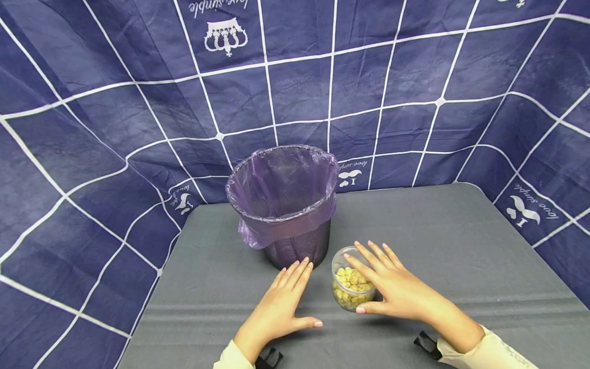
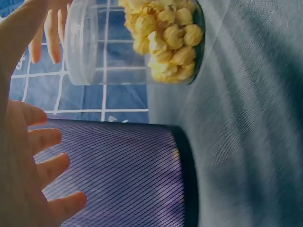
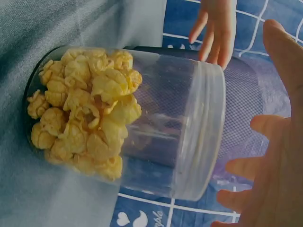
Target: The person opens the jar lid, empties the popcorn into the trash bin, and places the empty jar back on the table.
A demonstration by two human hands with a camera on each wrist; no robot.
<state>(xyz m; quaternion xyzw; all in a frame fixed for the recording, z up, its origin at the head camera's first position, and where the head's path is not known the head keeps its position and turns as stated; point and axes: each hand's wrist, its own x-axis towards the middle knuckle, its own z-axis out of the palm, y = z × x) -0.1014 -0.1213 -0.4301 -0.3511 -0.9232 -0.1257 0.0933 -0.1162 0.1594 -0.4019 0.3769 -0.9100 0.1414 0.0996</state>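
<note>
A clear round plastic jar [image 1: 337, 260], partly filled with yellow caramel popcorn [image 3: 85, 109], stands upright on the grey surface. My right hand [image 1: 394, 289] hovers over the jar's right side, fingers straight and spread. In the right wrist view its fingers are apart from the jar's rim [image 3: 201, 132]. Whether a clear lid covers the top, I cannot tell. Left of the jar, my left hand [image 1: 276, 310] is stretched out palm down, its thumb spread and pointing toward the jar. It holds nothing. Its fingertips overlap the base of a dark mesh bin [image 1: 299, 246] in the head view.
The bin stands behind the left hand, lined with a purple plastic bag [image 1: 276, 230] folded over its rim. Grey cloth covers the table [image 1: 438, 230]. A blue curtain [image 1: 295, 92] with white grid lines hangs behind and along both sides.
</note>
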